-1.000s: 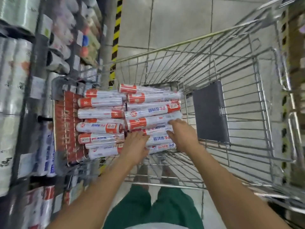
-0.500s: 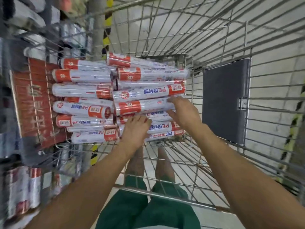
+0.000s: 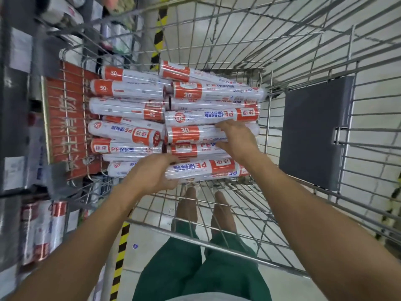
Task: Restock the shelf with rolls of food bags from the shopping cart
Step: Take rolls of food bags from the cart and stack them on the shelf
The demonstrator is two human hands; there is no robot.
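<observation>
Several white and orange rolls of food bags (image 3: 130, 109) lie stacked in two columns at the left end of the wire shopping cart (image 3: 303, 51). My left hand (image 3: 152, 172) grips the left end of the nearest roll (image 3: 208, 170), fingers curled around it. My right hand (image 3: 236, 140) rests on the right column, fingers spread over a roll marked 30 (image 3: 191, 134) and the one beneath it. The shelf (image 3: 19, 118) stands at the left, its rolls blurred.
An orange sign panel (image 3: 67, 127) lines the cart's left wall. A grey flap (image 3: 312, 131) hangs on the right side. Black and yellow floor tape (image 3: 120, 253) runs under the cart. My legs in green shorts (image 3: 195, 270) stand behind the cart's near rail.
The view has dropped closer over the cart. My left hand has closed around the nearest roll's end. My right hand has settled onto the rolls of the right column.
</observation>
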